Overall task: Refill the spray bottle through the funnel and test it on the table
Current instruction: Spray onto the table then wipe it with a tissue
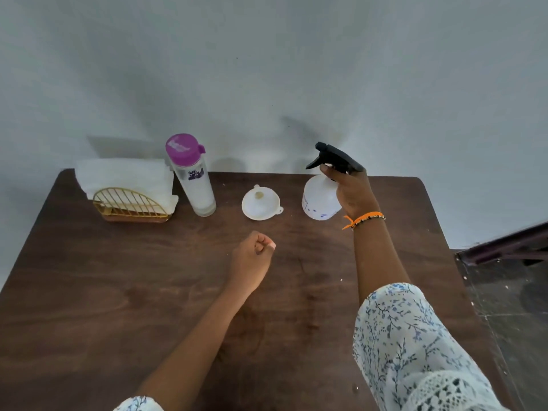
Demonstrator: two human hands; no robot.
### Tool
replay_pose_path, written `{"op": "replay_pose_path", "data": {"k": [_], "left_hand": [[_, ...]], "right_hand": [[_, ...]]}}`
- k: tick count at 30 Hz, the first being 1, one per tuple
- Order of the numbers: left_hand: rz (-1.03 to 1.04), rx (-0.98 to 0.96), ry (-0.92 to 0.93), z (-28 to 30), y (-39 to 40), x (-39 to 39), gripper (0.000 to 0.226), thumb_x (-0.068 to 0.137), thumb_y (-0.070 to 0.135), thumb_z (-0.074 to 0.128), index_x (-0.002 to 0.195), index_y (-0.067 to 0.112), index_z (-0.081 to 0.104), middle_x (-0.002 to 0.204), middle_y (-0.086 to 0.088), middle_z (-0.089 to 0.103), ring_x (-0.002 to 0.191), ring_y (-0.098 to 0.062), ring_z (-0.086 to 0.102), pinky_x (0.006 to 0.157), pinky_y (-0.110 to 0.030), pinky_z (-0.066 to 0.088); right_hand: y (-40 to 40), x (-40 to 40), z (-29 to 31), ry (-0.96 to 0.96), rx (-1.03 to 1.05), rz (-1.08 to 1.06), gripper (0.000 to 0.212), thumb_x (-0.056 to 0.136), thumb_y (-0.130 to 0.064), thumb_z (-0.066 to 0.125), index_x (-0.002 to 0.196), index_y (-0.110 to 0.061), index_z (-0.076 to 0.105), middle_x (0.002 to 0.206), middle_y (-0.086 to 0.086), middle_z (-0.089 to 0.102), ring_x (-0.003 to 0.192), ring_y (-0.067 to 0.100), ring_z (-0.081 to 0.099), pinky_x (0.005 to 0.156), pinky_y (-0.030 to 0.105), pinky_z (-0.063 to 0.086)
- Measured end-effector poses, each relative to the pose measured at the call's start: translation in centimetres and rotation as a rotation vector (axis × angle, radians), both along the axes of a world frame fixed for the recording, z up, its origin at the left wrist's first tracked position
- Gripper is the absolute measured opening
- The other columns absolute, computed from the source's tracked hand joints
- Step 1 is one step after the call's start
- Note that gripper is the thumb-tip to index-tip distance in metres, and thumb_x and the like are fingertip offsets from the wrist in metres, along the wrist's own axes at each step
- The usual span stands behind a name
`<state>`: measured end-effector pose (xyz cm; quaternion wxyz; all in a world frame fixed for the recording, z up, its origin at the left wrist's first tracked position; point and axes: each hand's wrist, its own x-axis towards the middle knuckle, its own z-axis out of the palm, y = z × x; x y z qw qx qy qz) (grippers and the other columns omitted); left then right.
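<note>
A white spray bottle (318, 200) with a black trigger head (333, 158) stands at the back right of the dark wooden table (148, 292). My right hand (353, 192) grips its neck just under the head. To its left, a white funnel (260, 204) lies on the table. Further left stands a tall clear water bottle (195, 185) with a purple cap. My left hand (253, 256) hovers over the table's middle, fingers curled into a fist that holds nothing.
A gold wire holder (130, 204) with white napkins sits at the back left. A grey wall runs directly behind the table. Dark furniture (504, 250) and floor lie beyond the table's right edge.
</note>
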<state>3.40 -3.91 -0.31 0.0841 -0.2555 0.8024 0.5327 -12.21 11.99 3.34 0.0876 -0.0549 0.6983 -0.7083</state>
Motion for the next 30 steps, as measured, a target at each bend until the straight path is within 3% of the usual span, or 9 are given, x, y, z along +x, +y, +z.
{"op": "replay_pose_path", "data": {"k": [4, 6, 9, 12, 14, 16, 22, 26, 30], "left_hand": [[0.05, 0.051, -0.024, -0.5, -0.2, -1.2, 0.009, 0.09, 0.019, 0.052, 0.084, 0.019, 0.058, 0.085, -0.003, 0.064, 0.08, -0.019, 0.06, 0.07, -0.028, 0.047], [0.068, 0.083, -0.02, -0.6, -0.3, -1.6, 0.009, 0.09, 0.018, 0.052, 0.084, 0.019, 0.059, 0.085, -0.005, 0.064, 0.079, -0.018, 0.059, 0.068, -0.027, 0.046], [0.077, 0.095, -0.029, -0.7, -0.2, -2.1, 0.009, 0.091, 0.02, 0.052, 0.087, 0.018, 0.059, 0.086, -0.004, 0.064, 0.079, -0.017, 0.058, 0.07, -0.028, 0.047], [0.067, 0.1, -0.033, -0.7, -0.3, -2.2, 0.009, 0.092, 0.021, 0.051, 0.085, 0.02, 0.058, 0.083, -0.001, 0.063, 0.078, -0.016, 0.059, 0.074, -0.031, 0.049], [0.061, 0.111, -0.032, -0.6, -0.3, -2.1, 0.01, 0.092, 0.021, 0.051, 0.085, 0.021, 0.058, 0.082, 0.0, 0.063, 0.076, -0.015, 0.059, 0.073, -0.03, 0.05], [0.057, 0.122, -0.028, -0.5, -0.3, -2.0, 0.009, 0.092, 0.02, 0.052, 0.085, 0.021, 0.058, 0.082, 0.001, 0.063, 0.078, -0.015, 0.059, 0.073, -0.028, 0.049], [0.089, 0.234, 0.05, 0.1, -0.9, -0.7, 0.008, 0.09, 0.014, 0.053, 0.09, 0.012, 0.061, 0.08, -0.001, 0.062, 0.073, -0.013, 0.057, 0.067, -0.022, 0.046], [0.122, 0.266, 0.048, 0.4, -1.5, 0.8, 0.009, 0.092, 0.019, 0.052, 0.093, 0.014, 0.061, 0.084, -0.001, 0.063, 0.075, -0.011, 0.057, 0.066, -0.018, 0.044], [0.17, 0.298, 0.042, 0.8, -2.6, 2.6, 0.01, 0.093, 0.019, 0.052, 0.097, 0.015, 0.06, 0.088, -0.001, 0.064, 0.078, -0.01, 0.058, 0.066, -0.017, 0.044]], "right_hand": [[-0.2, -2.1, -0.9, -0.056, 0.003, -0.035, 0.043, 0.068, -0.006, 0.07, 0.111, -0.004, 0.065, 0.097, 0.013, 0.061, 0.08, 0.013, 0.055, 0.08, 0.027, 0.041], [-0.5, -2.6, -1.3, -0.066, -0.003, -0.058, 0.04, 0.068, -0.006, 0.07, 0.108, -0.006, 0.066, 0.096, 0.012, 0.061, 0.08, 0.014, 0.055, 0.08, 0.028, 0.042], [-0.9, -2.8, -1.6, -0.057, -0.016, -0.077, 0.028, 0.071, -0.003, 0.069, 0.094, -0.018, 0.071, 0.086, 0.001, 0.067, 0.083, 0.013, 0.058, 0.08, 0.028, 0.044], [-1.0, -2.8, -1.8, -0.079, -0.039, -0.139, 0.022, 0.075, 0.001, 0.068, 0.085, -0.018, 0.069, 0.071, -0.007, 0.065, 0.074, 0.011, 0.058, 0.074, 0.026, 0.044], [-0.8, -2.5, -1.9, -0.06, -0.039, -0.135, 0.023, 0.076, 0.001, 0.068, 0.094, -0.013, 0.068, 0.081, -0.006, 0.068, 0.078, 0.008, 0.06, 0.07, 0.019, 0.046], [-0.4, -2.2, -2.1, -0.033, -0.031, -0.12, 0.037, 0.073, -0.003, 0.07, 0.109, -0.008, 0.063, 0.105, 0.003, 0.066, 0.094, 0.011, 0.06, 0.072, 0.016, 0.048], [0.8, 1.1, -3.0, -0.142, -0.125, -0.285, 0.054, 0.07, -0.011, 0.075, 0.12, -0.013, 0.055, 0.13, 0.01, 0.053, 0.122, 0.023, 0.05, 0.095, 0.033, 0.045], [-0.1, 5.7, -3.6, -0.205, -0.195, -0.377, 0.04, 0.078, -0.001, 0.067, 0.115, -0.014, 0.056, 0.119, 0.007, 0.053, 0.113, 0.021, 0.052, 0.089, 0.027, 0.044], [-2.6, 10.4, -3.7, -0.295, -0.246, -0.291, 0.028, 0.082, 0.003, 0.061, 0.106, -0.012, 0.058, 0.102, 0.004, 0.055, 0.103, 0.019, 0.053, 0.09, 0.029, 0.046]]}}
